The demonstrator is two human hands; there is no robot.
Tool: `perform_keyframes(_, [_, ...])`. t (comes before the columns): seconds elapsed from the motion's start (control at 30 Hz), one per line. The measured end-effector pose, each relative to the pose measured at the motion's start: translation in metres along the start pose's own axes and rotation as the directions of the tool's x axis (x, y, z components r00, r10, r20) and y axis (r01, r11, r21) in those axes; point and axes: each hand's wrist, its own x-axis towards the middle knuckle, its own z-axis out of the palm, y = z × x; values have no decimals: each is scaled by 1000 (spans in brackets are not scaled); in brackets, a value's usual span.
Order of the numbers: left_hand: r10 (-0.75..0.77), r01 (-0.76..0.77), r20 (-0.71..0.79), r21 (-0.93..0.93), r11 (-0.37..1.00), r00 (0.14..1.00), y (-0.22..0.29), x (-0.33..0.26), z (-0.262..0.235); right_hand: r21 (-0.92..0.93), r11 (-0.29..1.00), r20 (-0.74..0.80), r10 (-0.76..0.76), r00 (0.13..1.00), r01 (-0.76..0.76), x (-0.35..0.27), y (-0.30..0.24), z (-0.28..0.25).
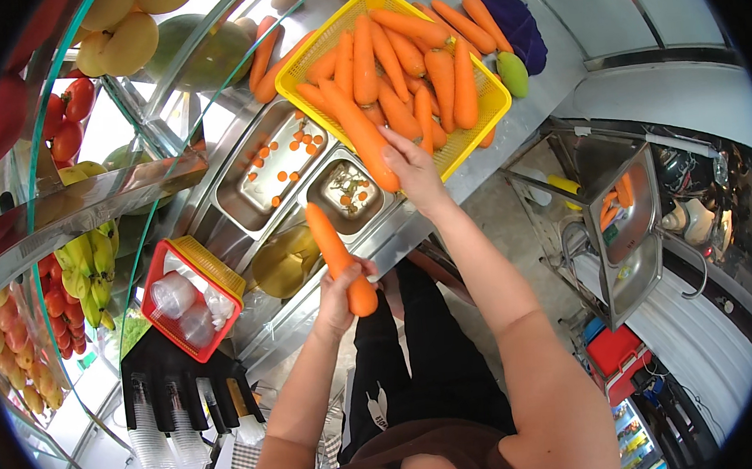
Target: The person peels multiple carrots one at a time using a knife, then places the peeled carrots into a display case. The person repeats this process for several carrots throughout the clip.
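Note:
My left hand [335, 302] is closed around the thick lower end of a carrot [327, 236], whose narrower end points away from me, beside the small steel pan. With my right hand [417, 176] I grip the near end of another large carrot [353, 130]; it lies slanting over the near left rim of a yellow plastic basket [506, 96]. Several whole carrots [442, 82] fill that basket. Small orange carrot pieces dot a steel tray [236, 199] to the left. A smaller steel pan [341, 228] contains orange bits and brownish scraps.
More carrots [264, 52] lie around the basket, with a green fruit [512, 74] at its right. A red basket [155, 289] with clear plastic containers stands left, near stacked cups [152, 433]. Glass shelving with fruit borders the left side. A steel sink [640, 207] stands right.

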Motion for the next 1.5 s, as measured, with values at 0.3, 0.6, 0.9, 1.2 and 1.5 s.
perform_keyframes(0.3, [30,-29,-16,27,999,999,3,11,3,-833,514,-155,-572,806,205,62,-16,-26])
perform_keyframes(0.6, [-144,149,-57,113,982,988,-34,-11,0,-857,189,-502,-102,859,-479,85,-17,-110])
perform_keyframes(0.9, [-174,186,-97,143,972,980,-41,-16,4,-925,372,-5,-207,978,74,6,-27,-27])
perform_keyframes(1.2, [-157,178,-159,132,975,975,-41,-15,-2,-849,461,-460,-401,792,-260,100,-5,-96])
perform_keyframes(1.5, [-160,183,-158,146,972,974,-48,-16,-3,-848,315,142,-639,756,426,59,-1,-27])
